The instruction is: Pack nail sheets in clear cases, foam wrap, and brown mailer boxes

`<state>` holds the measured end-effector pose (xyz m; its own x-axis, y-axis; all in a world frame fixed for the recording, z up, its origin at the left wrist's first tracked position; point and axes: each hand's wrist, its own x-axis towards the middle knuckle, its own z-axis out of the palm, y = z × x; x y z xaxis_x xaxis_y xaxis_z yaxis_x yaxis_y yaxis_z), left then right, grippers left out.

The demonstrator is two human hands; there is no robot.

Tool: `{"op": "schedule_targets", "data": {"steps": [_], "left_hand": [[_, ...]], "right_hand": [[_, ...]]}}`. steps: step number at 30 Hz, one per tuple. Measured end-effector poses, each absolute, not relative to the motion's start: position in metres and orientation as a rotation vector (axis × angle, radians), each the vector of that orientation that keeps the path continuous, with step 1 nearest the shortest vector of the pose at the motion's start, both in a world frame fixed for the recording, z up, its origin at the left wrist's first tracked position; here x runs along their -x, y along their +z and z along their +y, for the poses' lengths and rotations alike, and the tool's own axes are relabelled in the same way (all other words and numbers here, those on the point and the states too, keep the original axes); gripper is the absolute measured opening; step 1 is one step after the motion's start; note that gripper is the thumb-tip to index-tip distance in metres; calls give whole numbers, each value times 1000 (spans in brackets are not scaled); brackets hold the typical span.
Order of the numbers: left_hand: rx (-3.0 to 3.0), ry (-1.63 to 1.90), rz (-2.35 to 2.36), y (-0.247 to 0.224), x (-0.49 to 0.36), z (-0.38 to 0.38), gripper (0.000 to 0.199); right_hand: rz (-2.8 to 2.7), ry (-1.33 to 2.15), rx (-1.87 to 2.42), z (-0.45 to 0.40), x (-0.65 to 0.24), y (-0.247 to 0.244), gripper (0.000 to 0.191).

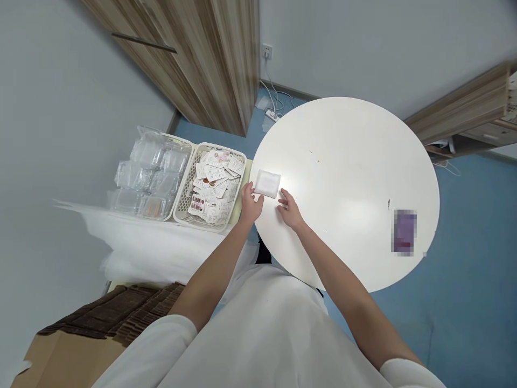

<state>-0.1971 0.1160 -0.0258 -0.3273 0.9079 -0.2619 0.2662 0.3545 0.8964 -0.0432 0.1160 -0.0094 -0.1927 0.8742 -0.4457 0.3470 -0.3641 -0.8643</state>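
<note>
A small white wrapped packet (267, 184) lies flat near the left edge of the round white table (343, 161). At its lower left corner is my left hand (251, 205), fingers apart and holding nothing; whether a fingertip touches the packet I cannot tell. My right hand (290, 210) is just to the packet's lower right, its fingers spread and bent over the table with nothing in them. Left of the table, a white basket (182, 217) holds many printed cards (216, 186).
Clear plastic boxes (149, 172) are stacked in a second basket at the left. White sheeting (149, 248) and folded brown cardboard (117, 312) lie at the lower left. A blurred purple item (404, 231) rests on the table's right side. Wooden cabinets (194, 59) stand behind.
</note>
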Motion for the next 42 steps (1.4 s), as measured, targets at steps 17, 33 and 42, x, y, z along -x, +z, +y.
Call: {"op": "schedule_targets", "data": {"steps": [17, 33, 42], "left_hand": [[-1202, 649, 1826, -5, 132, 16, 45], [-1122, 517, 1816, 52, 120, -125, 46], [-1148, 964, 2265, 103, 195, -198, 34]], "right_hand": [[-1094, 1727, 1705, 9, -84, 15, 41], [-1463, 1979, 1473, -12, -75, 14, 40], [-2272, 1846, 902, -31, 53, 42, 41]]}}
